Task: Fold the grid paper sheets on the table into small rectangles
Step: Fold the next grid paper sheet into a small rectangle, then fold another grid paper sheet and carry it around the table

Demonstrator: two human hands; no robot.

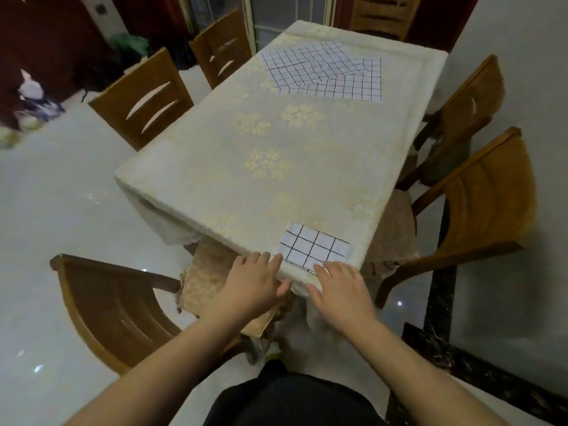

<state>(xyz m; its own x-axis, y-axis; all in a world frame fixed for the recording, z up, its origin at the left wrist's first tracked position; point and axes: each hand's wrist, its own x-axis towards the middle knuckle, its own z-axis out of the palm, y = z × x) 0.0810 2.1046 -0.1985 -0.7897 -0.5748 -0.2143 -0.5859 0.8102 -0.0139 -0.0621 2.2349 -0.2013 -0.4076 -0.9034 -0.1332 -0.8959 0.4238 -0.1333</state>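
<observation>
A small folded rectangle of grid paper [315,245] lies at the near right corner of the table [246,167]. My left hand [255,278] rests at the table's near edge, its fingertips touching the rectangle's left side. The fingers of my right hand [339,287] lie spread flat on the rectangle's near edge. Neither hand grips anything. Several unfolded grid sheets [322,70] lie overlapping at the far end of the table.
The table wears a pale floral cloth. Wooden chairs stand around it: two on the left [144,96], two on the right [488,192], one at the near left [123,305] with a cushion. A dark-edged wall base runs along the right.
</observation>
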